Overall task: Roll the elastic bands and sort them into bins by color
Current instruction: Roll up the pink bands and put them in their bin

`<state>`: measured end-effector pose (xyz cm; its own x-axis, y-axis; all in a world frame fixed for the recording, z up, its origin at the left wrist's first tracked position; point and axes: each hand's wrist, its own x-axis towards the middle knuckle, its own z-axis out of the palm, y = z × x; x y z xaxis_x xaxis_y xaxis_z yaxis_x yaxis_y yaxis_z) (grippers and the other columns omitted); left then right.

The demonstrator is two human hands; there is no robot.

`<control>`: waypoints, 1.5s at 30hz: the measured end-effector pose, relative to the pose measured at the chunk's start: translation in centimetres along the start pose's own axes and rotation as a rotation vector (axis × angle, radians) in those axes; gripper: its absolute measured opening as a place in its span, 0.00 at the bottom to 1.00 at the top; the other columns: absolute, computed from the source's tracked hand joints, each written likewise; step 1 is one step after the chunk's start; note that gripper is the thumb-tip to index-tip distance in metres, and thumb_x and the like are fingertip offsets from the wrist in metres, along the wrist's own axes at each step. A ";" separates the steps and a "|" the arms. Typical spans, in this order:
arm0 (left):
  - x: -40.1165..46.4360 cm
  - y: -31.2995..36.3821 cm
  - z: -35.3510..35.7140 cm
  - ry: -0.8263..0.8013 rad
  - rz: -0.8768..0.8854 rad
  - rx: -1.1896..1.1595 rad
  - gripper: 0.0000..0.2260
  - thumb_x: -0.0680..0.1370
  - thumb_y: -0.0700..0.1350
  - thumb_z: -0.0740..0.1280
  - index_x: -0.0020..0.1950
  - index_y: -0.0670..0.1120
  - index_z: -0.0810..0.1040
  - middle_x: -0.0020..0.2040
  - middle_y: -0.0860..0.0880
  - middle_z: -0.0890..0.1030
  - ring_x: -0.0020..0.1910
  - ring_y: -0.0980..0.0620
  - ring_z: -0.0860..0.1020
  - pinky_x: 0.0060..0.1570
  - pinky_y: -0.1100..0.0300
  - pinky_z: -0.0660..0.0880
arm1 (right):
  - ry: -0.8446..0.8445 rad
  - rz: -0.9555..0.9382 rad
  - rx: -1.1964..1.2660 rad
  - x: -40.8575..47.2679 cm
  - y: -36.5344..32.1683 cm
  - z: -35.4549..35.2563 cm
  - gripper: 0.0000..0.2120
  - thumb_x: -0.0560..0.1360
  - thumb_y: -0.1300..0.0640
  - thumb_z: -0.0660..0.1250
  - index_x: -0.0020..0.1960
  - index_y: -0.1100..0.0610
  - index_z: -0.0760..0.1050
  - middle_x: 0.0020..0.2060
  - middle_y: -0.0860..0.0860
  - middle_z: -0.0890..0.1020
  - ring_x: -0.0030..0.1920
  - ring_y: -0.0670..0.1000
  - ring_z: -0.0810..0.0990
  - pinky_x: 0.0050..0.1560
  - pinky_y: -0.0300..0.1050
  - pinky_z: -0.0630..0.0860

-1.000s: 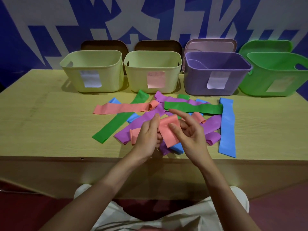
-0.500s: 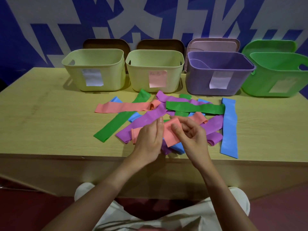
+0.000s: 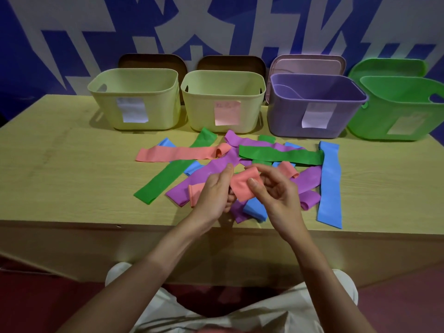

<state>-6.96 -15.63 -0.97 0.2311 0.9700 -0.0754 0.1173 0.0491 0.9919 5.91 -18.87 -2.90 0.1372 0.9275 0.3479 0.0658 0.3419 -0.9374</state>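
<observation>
While both hands work above the pile, the left hand (image 3: pixel 214 191) and right hand (image 3: pixel 276 193) each curl their fingers (image 3: pixel 255 187) round a pink elastic band (image 3: pixel 242 186), held just over the counter (image 3: pixel 60 179). Loose green, purple, blue and pink bands lie beneath, overlapping. Behind stand two pale yellow bins (image 3: pixel 134 116), a purple bin (image 3: pixel 288 121) and a green bin (image 3: pixel 374 123).

Bands (image 3: pixel 242 186) pink, green, purple, blue; bins (image 3: pixel 134 99) two pale yellow, purple, green; labels apparently white, pink.
</observation>
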 end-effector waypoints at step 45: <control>0.0 0.5 -2.8 -0.135 0.046 0.145 0.22 0.84 0.48 0.54 0.31 0.42 0.65 0.22 0.53 0.65 0.20 0.60 0.63 0.22 0.68 0.61 | -0.297 -0.307 -0.556 2.0 -1.5 -2.4 0.10 0.74 0.55 0.70 0.51 0.60 0.80 0.39 0.48 0.78 0.38 0.43 0.73 0.40 0.29 0.68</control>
<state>-9.61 -14.88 -0.20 0.3657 0.9292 -0.0535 0.2392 -0.0383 0.9702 8.47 -17.83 -0.79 -0.2389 0.8307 0.5028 0.5655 0.5399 -0.6234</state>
